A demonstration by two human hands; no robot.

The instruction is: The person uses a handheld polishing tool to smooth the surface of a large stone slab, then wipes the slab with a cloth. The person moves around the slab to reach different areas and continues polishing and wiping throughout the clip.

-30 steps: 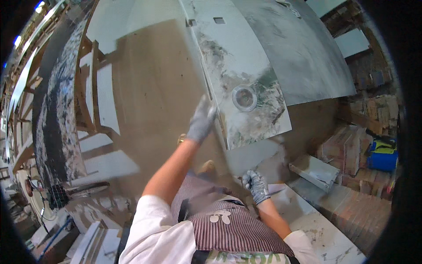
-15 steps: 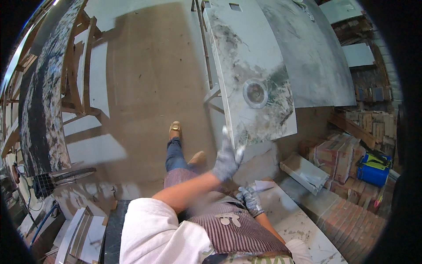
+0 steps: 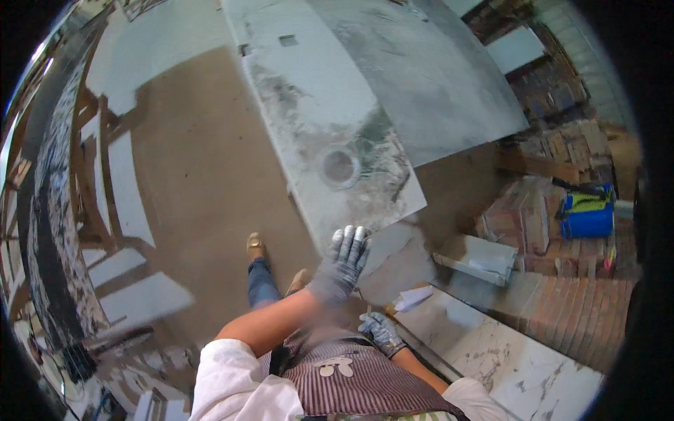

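My left hand (image 3: 340, 265), in a grey glove with whitened fingertips, is open with its fingers stretched out. The fingertips overlap the near end of a white slab (image 3: 291, 105) with grey and green veining; I cannot tell whether they touch it. A round grey disc (image 3: 341, 167) shows on the slab. Close to my body, my right hand (image 3: 382, 332), in a similar glove, is closed. Something thin seems to stick up at its fingers, too small to name. Beside that hand, a pale folded sheet (image 3: 413, 298) lies at the corner of a marbled white slab (image 3: 491, 344).
Beyond the veined slab lies a larger grey slab (image 3: 428, 91). Stacked boxes (image 3: 516, 217), a blue container (image 3: 587, 214) and a white trough-like piece (image 3: 479, 258) stand at the right. A black-and-white slab (image 3: 53, 231) stands on wooden supports at the left. Brown floor (image 3: 196, 161) stretches ahead.
The view has swung, so the slabs appear farther left. My left hand now shows its back, fingers pointing forward over the slab's near end. My right hand stays close to my body.
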